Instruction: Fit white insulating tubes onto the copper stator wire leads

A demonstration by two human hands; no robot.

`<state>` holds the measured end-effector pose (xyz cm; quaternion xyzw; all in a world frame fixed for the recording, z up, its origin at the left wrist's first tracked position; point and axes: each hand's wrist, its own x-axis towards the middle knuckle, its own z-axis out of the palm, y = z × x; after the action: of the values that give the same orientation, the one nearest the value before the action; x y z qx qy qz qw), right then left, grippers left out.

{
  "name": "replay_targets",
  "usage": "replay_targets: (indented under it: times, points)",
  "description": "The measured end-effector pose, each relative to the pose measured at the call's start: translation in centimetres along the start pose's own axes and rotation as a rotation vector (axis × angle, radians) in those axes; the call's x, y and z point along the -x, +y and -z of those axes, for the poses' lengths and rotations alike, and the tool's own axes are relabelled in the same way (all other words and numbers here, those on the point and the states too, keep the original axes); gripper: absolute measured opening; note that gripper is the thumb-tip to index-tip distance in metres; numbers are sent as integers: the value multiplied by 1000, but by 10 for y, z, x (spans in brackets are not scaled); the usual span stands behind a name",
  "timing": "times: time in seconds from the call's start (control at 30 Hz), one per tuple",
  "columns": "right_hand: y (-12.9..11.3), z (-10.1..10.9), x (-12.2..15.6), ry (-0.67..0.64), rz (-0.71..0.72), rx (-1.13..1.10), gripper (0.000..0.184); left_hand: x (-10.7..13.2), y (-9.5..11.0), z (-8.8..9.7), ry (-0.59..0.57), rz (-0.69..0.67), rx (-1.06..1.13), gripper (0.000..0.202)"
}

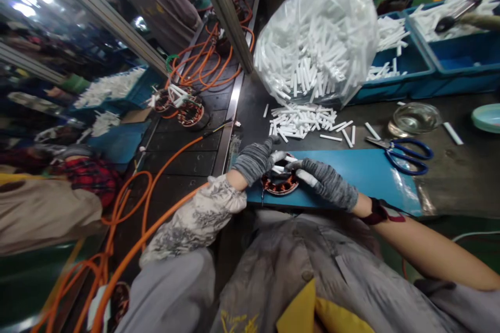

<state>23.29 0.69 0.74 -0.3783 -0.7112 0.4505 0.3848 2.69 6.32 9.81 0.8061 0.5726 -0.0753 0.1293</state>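
Observation:
A round motor stator with copper windings lies on a blue board in front of me. My left hand, in a grey knit glove, is curled over the stator's left rim. My right hand, gloved the same, pinches a white strip over the stator's top. The fingers of both hands meet above the stator. A loose heap of white strips lies just beyond the board.
A big clear bag of white strips stands behind the heap. Blue-handled scissors and a glass dish lie to the right. Blue bins sit at the back right. More stators and orange cables are on the conveyor at left, with other people nearby.

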Motion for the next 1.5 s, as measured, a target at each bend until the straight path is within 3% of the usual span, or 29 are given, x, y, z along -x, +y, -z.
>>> replay_targets:
  times: [0.1, 0.2, 0.33, 0.47, 0.67, 0.8, 0.97, 1.03, 1.13, 1.23, 1.3, 1.43, 1.5]
  points:
    - [-2, -3, -6, -41, -50, -100, 35, 15, -6, -3, 92, -161, 113, 36]
    - [1, 1, -11, -121, -142, -242, 39, 28, -11, 5, 94, -338, 37, 29]
    - [8, 15, -20, -287, -273, -385, 52, 32, -12, 9, 52, -288, -115, 31]
    - [10, 25, -28, -371, -344, -351, 57, 27, -17, 1, 87, -364, -52, 27]
    - [2, 12, -29, -304, -276, -450, 47, 21, -32, -16, 77, -393, 506, 31]
    - [3, 2, -29, -216, -310, -479, 44, 16, -42, -24, 57, -490, 692, 24]
    - [6, -1, -29, -166, -285, -326, 42, 8, -51, -23, -158, -499, 801, 19]
    - [5, -3, -28, -135, -274, -198, 41, 5, -51, -20, -218, -454, 813, 29]
    - [3, -8, -23, -58, -221, -48, 35, -1, -44, -15, -156, -407, 675, 39]
    - [5, -10, -17, 37, -127, -1, 31, -6, -25, -7, -26, -460, 275, 19]
    - [9, -6, -13, 99, -77, 14, 32, -10, -8, -3, 8, -482, 58, 20]
    - [11, 5, 2, 120, -9, -24, 26, -5, 19, -2, 70, -487, -96, 26]
    - [7, 6, 12, 125, 49, 42, 15, 10, 21, -4, 177, -452, -138, 28]
